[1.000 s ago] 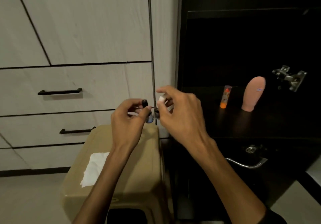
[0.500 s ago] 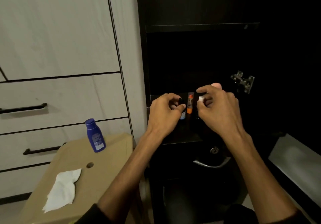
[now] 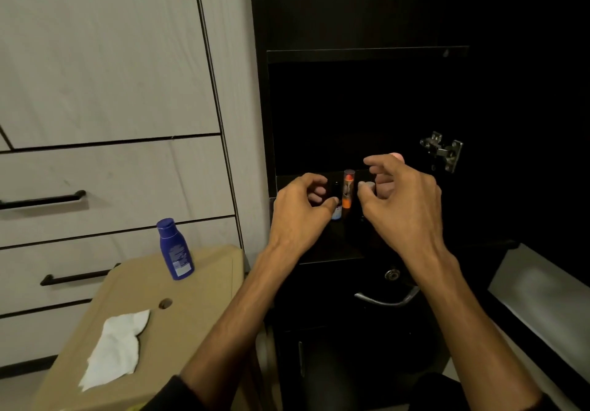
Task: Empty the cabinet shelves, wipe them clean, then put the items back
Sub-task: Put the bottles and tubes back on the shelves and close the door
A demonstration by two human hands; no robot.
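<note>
- Nearest, at 8 o'clock: a tan stool (image 3: pixel 198 286) carries one crumpled white tissue (image 3: pixel 115 351) and one blue bottle (image 3: pixel 175 249), its label too small to read.
- Left hand (image 3: pixel 300 219) pinches a small dark tube (image 3: pixel 336 200) upright at the dark shelf's (image 3: pixel 322 252) front edge.
- Right hand (image 3: pixel 402 206), at 1 o'clock, has curled fingers; whether it holds anything, I cannot tell.
- Between them stands one orange stick (image 3: pixel 347 192); open shelf room lies beyond.
</note>
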